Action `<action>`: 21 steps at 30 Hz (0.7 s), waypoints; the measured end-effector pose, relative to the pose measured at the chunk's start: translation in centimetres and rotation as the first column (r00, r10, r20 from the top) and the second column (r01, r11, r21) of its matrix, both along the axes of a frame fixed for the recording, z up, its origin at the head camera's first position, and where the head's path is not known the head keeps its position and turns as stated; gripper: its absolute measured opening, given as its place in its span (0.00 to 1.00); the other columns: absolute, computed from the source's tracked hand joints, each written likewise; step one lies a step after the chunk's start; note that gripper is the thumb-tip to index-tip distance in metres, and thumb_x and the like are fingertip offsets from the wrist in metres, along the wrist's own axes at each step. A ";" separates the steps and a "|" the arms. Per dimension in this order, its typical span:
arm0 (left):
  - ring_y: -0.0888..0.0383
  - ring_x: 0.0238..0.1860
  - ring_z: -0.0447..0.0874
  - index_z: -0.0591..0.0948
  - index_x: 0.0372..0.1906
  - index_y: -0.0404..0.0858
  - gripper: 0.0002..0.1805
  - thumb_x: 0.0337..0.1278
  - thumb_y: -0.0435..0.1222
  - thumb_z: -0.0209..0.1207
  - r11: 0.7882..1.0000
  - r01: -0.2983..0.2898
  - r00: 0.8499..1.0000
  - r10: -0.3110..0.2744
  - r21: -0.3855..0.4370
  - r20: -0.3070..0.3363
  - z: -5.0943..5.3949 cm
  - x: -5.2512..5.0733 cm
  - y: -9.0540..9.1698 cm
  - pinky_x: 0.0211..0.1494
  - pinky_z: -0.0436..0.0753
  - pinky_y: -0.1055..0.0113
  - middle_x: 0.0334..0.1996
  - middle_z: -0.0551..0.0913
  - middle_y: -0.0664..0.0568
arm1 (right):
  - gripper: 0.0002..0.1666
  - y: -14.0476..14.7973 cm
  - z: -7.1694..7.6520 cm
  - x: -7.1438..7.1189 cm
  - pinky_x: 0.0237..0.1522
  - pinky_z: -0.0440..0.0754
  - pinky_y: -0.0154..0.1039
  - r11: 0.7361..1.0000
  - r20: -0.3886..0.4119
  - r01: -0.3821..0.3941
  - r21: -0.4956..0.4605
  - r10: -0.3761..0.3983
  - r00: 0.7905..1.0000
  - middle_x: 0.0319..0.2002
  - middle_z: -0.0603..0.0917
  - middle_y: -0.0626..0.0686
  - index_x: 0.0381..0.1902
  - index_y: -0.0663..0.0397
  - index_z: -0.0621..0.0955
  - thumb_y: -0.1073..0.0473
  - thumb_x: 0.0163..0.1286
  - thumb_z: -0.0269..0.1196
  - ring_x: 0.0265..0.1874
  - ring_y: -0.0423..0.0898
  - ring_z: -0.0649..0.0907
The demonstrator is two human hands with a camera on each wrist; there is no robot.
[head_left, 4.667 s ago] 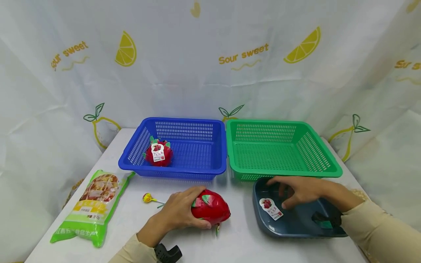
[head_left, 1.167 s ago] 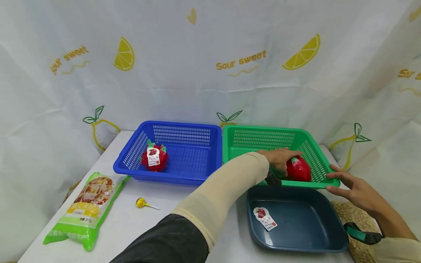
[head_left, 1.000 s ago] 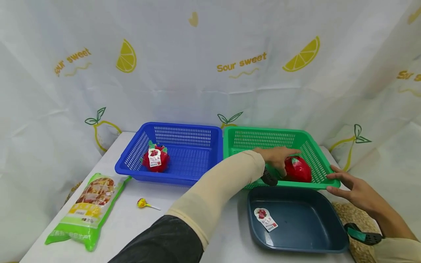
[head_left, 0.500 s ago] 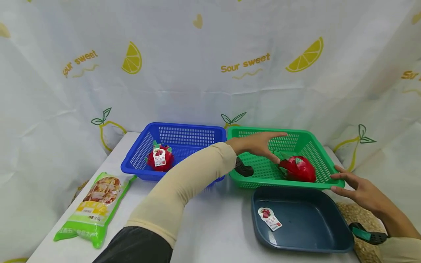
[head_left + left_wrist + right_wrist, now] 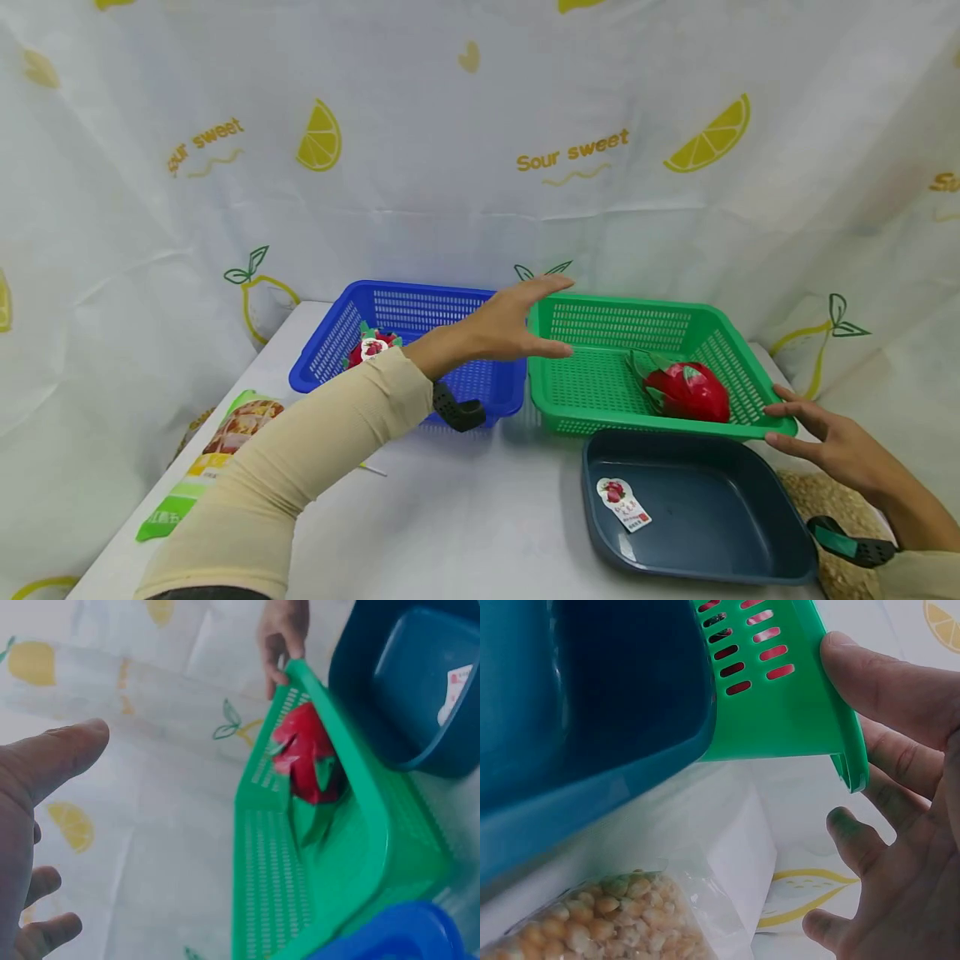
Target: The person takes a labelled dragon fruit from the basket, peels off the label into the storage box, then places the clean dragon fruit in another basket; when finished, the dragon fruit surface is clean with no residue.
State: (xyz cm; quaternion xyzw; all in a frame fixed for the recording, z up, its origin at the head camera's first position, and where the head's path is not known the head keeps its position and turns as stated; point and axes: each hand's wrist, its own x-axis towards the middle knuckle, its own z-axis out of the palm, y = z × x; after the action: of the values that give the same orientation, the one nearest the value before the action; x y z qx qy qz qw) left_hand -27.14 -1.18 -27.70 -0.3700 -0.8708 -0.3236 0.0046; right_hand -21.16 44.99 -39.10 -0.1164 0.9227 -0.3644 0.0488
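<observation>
My left hand (image 5: 498, 325) is in the air over the right side of the blue basket (image 5: 420, 289), fingers spread and holding nothing. A red dragon fruit (image 5: 693, 393) with green leaves lies in the right part of the green basket (image 5: 581, 383). At that basket's front right corner, my right hand (image 5: 840, 446) holds the rim between thumb and fingers; in the right wrist view the thumb (image 5: 889, 686) lies against the rim. Another dragon fruit (image 5: 372, 344), bearing a white label, sits in the blue basket, partly hidden by my left arm.
A dark blue tub (image 5: 697, 508) with a dragon fruit label (image 5: 624, 504) stands before the green basket. A green food bag (image 5: 225, 442) and a lollipop stick (image 5: 372, 469) are partly behind my left sleeve. Corn kernels (image 5: 607, 922) fill a clear bag beside the tub.
My left hand carried the dragon fruit from the table into the green basket, let go and drew back left. My right hand went from the tub to the basket's corner and stayed there.
</observation>
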 end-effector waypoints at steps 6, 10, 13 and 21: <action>0.58 0.73 0.46 0.59 0.75 0.53 0.47 0.52 0.54 0.67 0.987 -0.139 0.989 0.142 0.084 -0.032 0.0 1.4 -4.5 0.69 0.57 0.47 0.74 0.53 0.59 | 0.32 0.4 -0.2 0.0 0.49 0.50 0.80 1.000 -0.023 -0.004 -0.011 0.003 1.000 0.75 0.35 0.54 0.64 0.74 0.64 0.55 0.74 0.58 0.67 0.73 0.37; 0.54 0.73 0.47 0.62 0.74 0.50 0.45 0.52 0.53 0.67 0.967 -0.213 0.972 0.224 0.142 -0.072 -0.4 2.6 -7.1 0.67 0.58 0.42 0.74 0.54 0.58 | 0.32 0.5 -0.3 0.0 0.49 0.50 0.80 1.000 -0.029 -0.001 -0.009 0.001 1.000 0.75 0.35 0.49 0.64 0.73 0.63 0.55 0.74 0.58 0.68 0.72 0.36; 0.52 0.73 0.48 0.64 0.73 0.48 0.43 0.52 0.52 0.67 0.945 -0.269 0.951 0.291 0.184 -0.104 -0.8 3.4 -9.1 0.66 0.57 0.39 0.74 0.54 0.57 | 0.32 0.3 -0.2 0.0 0.49 0.49 0.80 1.000 -0.027 0.002 -0.007 -0.002 1.000 0.75 0.35 0.51 0.64 0.73 0.63 0.55 0.73 0.58 0.68 0.72 0.36; 0.51 0.73 0.50 0.68 0.70 0.44 0.40 0.52 0.49 0.68 0.876 -0.375 0.894 0.428 0.303 -0.133 -2.1 5.4 -14.1 0.64 0.59 0.36 0.74 0.56 0.54 | 0.32 0.0 -0.4 0.1 0.50 0.48 0.80 1.000 -0.022 -0.003 -0.020 0.003 1.000 0.75 0.35 0.47 0.64 0.74 0.63 0.55 0.74 0.58 0.68 0.72 0.36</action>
State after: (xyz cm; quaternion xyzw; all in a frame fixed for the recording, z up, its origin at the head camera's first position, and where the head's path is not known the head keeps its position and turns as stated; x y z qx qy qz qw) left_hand -21.75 -15.32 -29.81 -0.2064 -0.8718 -0.3926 0.2077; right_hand -21.02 44.97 -39.46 -0.1225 0.9193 -0.3721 0.0379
